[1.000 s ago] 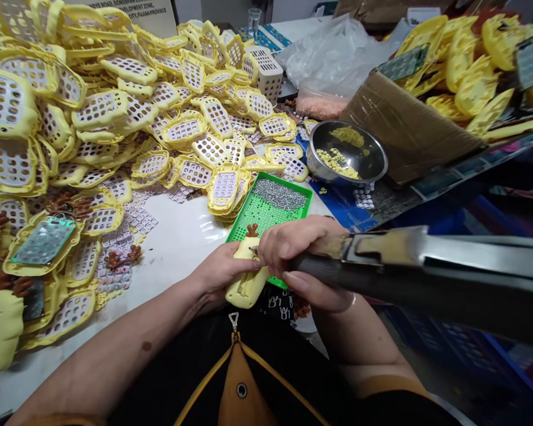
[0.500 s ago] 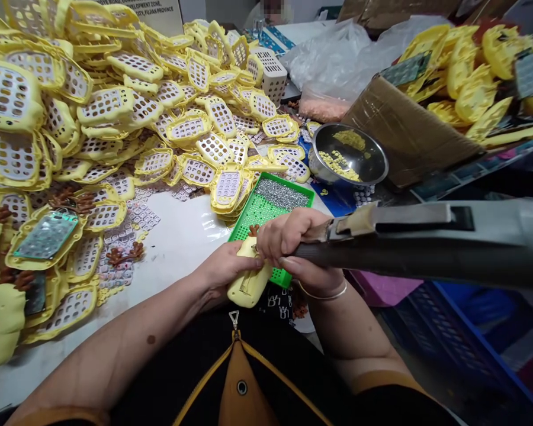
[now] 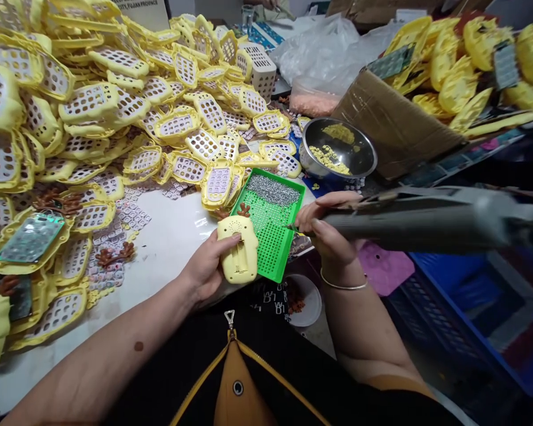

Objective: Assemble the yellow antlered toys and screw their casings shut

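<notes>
My left hand [image 3: 209,260] is closed round a yellow plastic toy phone [image 3: 238,251] with brown antlers on top. The phone's back faces up, showing an open battery bay and screw holes, and my thumb lies across it. To its right, my right hand [image 3: 331,228] grips a dark electric screwdriver [image 3: 400,222], whose blurred body stretches off to the right. Its bit points left, over the green perforated tray [image 3: 279,269] and apart from the phone. Small silvery screws [image 3: 273,189] fill the far end of that tray.
A tall heap of yellow phone shells [image 3: 128,106] covers the left and back. Behind the tray stands a steel bowl [image 3: 368,163] with small yellow pieces. A cardboard box [image 3: 382,124] of shells is at the right, above a blue crate [image 3: 475,337]. Below the tray sits a white tub [image 3: 308,305].
My right hand has drawn the screwdriver off the phone, to the right. My left hand has moved the phone slightly left and up, turning its back into fuller view.
</notes>
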The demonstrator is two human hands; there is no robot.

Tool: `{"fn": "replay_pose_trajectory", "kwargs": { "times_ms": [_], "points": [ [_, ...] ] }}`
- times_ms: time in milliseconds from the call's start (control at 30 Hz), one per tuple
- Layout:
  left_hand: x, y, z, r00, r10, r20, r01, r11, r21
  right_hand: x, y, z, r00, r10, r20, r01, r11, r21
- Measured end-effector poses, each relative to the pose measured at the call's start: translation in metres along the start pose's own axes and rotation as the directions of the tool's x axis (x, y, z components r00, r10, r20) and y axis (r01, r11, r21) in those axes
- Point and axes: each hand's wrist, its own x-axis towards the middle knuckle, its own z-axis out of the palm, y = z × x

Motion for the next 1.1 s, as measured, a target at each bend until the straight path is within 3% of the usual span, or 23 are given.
{"fn": "replay_pose_trajectory", "kwargs": {
  "times_ms": [233,600,800,967,1100],
  "points": [
    [0.002,-0.003,0.004,1.000,-0.003,0.006,0.003,1.000,0.030,-0.008,0.026,-0.007,0.997,0.054,-0.051,-0.056,0.998,-0.029],
    [0.002,-0.005,0.006,0.999,0.032,-0.011,-0.032,0.999,-0.005,-0.007,0.032,-0.010,0.996,0.090,-0.003,-0.090,0.995,-0.053],
    [0.002,-0.005,0.011,0.992,0.100,-0.072,-0.101,0.995,-0.012,-0.006,-0.016,0.013,0.993,0.035,-0.112,-0.023,0.994,0.107],
    [0.002,-0.009,0.013,0.979,0.156,-0.132,-0.157,0.988,0.000,-0.016,-0.063,0.033,0.998,0.061,-0.014,-0.056,0.969,0.242],
    [0.002,-0.011,0.014,0.974,0.183,-0.131,-0.183,0.983,0.008,-0.024,-0.068,0.039,0.996,0.066,0.067,-0.081,0.964,0.254]
  ]
}}
